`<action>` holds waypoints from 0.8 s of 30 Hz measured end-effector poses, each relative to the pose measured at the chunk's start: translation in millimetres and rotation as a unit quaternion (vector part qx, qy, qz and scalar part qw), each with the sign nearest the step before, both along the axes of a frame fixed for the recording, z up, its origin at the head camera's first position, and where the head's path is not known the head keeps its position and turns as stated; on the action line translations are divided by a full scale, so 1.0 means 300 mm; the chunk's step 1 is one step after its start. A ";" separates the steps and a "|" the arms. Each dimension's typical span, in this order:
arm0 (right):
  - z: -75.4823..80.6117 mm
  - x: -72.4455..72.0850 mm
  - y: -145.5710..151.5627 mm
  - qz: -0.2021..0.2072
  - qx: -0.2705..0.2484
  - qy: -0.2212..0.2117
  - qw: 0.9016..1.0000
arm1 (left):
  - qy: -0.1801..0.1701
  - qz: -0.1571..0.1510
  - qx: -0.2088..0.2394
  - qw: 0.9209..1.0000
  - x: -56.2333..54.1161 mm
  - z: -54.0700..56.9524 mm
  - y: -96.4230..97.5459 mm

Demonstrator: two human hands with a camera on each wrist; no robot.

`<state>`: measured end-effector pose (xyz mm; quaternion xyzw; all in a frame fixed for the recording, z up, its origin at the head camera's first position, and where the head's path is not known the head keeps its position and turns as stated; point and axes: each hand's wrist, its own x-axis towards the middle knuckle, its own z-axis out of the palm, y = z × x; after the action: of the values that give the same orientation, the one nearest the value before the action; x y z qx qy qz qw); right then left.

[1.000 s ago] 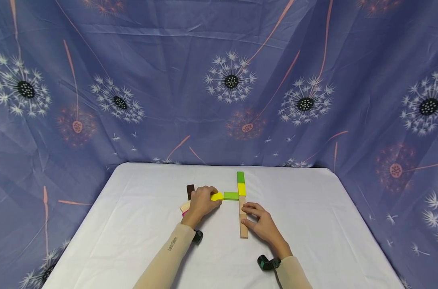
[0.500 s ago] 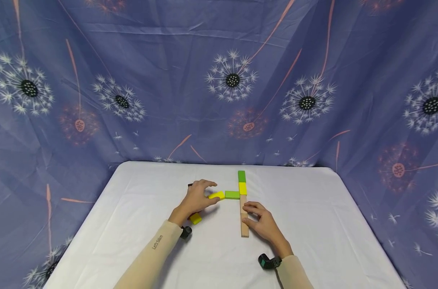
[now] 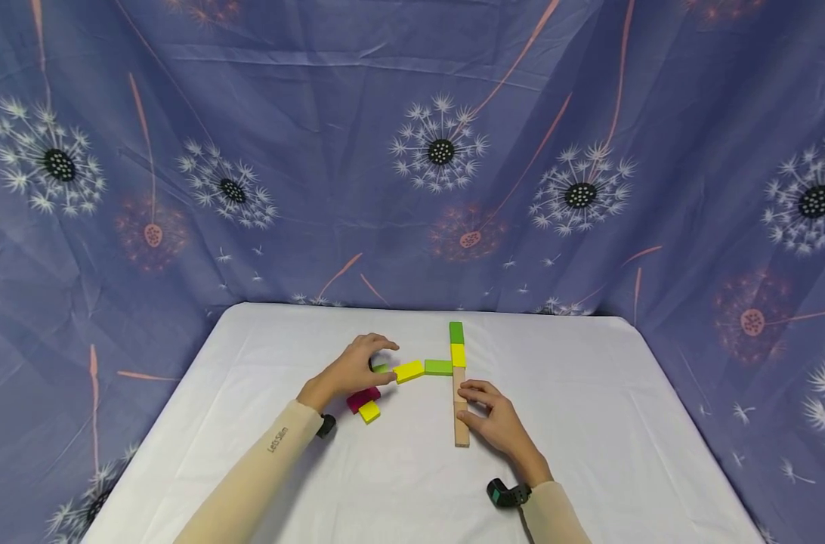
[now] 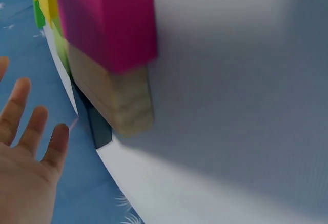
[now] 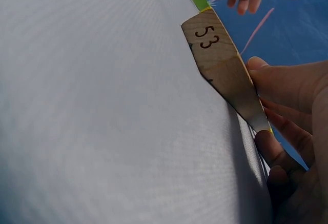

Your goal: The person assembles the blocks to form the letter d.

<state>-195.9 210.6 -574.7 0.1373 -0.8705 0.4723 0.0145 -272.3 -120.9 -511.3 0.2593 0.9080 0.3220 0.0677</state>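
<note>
In the head view, a straight row on the table has a green block [image 3: 456, 332], a yellow block [image 3: 458, 355] and two plain wooden blocks [image 3: 461, 434]. A light green block [image 3: 438, 368] joins its left side. Beyond that a yellow block [image 3: 409, 371] lies slightly askew. My left hand [image 3: 347, 369] hovers just left of it, thumb and fingers spread, holding nothing. Partly under that hand is another green block [image 3: 381, 369]. With thumb and fingertips, my right hand [image 3: 497, 423] touches the right side of the wooden blocks; one bears the number 53 in the right wrist view.
A magenta block [image 3: 363, 400] and another yellow block [image 3: 369, 412] lie together below the left hand. The left wrist view adds a wooden block [image 4: 115, 101] and a dark block [image 4: 100, 124]. A white cloth covers the table [image 3: 589, 393]; a blue dandelion curtain [image 3: 317, 151] surrounds it.
My left hand has let go of the yellow block beside the light green one and drawn away to the left, uncovering the magenta and other yellow blocks. The right hand stays in place.
</note>
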 end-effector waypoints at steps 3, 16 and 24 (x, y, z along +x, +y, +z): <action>0.003 0.001 -0.001 0.000 -0.001 -0.003 1.000 | -0.004 -0.012 -0.009 1.000 -0.017 -0.003 -0.017; 0.008 0.004 -0.004 -0.005 0.000 -0.006 1.000 | -0.057 -0.008 0.043 0.997 -0.085 -0.021 -0.094; 0.004 0.000 -0.002 -0.006 0.004 -0.006 1.000 | -0.053 0.000 0.027 0.998 -0.077 -0.043 -0.119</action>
<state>-195.9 209.9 -573.6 0.1293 -0.8732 0.4698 0.0113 -295.5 -156.7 -524.4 0.2439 0.8942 0.3593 0.1088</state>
